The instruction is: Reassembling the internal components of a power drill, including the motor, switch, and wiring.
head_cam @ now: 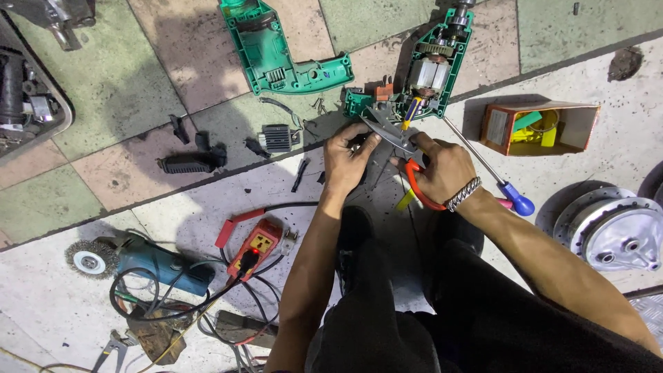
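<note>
An opened green power drill [428, 65] lies on the tiled floor with its motor and gears bared. Its other green housing half [273, 48] lies apart to the left. My right hand [442, 169] grips red-handled pliers [404, 148], whose jaws point up-left toward the drill's grip end. My left hand [349, 159] pinches a small dark part beside the plier jaws; what it is I cannot make out. A metal bracelet circles my right wrist. My dark trouser legs fill the bottom of the view.
A blue-handled screwdriver [497, 176] lies right of my hands, next to a small open cardboard box [539, 128]. A metal wheel hub [615, 231] sits far right. Left are a red socket box [252, 249], a blue wire-brush grinder [138, 262], cables and black plastic pieces [193, 162].
</note>
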